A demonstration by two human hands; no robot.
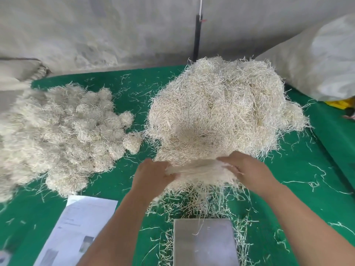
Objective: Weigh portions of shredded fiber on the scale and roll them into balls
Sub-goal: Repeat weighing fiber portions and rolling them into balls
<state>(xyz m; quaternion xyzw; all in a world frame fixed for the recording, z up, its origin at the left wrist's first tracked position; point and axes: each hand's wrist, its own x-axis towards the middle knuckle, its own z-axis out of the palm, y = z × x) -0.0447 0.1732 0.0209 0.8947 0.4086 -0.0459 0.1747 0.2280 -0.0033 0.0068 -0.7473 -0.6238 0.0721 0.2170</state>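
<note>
**Both hands on a tuft, just beyond the scale**

While the scale (205, 242) sits bare at the bottom edge with only a stray strand or two across its metal plate, both forearms reach forward past it, one on each side. The left hand (153, 174) is just beyond the scale's far left corner, fingers curled around one end of a portion of shredded fiber (199, 172). The right hand (247, 169) is beyond the far right corner, palm down, fingers bent over the other end. So the tuft is stretched between the two hands, a bit blurry in the middle.

Farther out from the scale is the big loose fiber pile (221, 108), and the tuft touches its near edge. Off to the scale's far left is a heap of finished fiber balls (73, 131). A printed sheet of paper (76, 227) lies right beside the scale on the left, all on the green table cover (317, 198).
</note>
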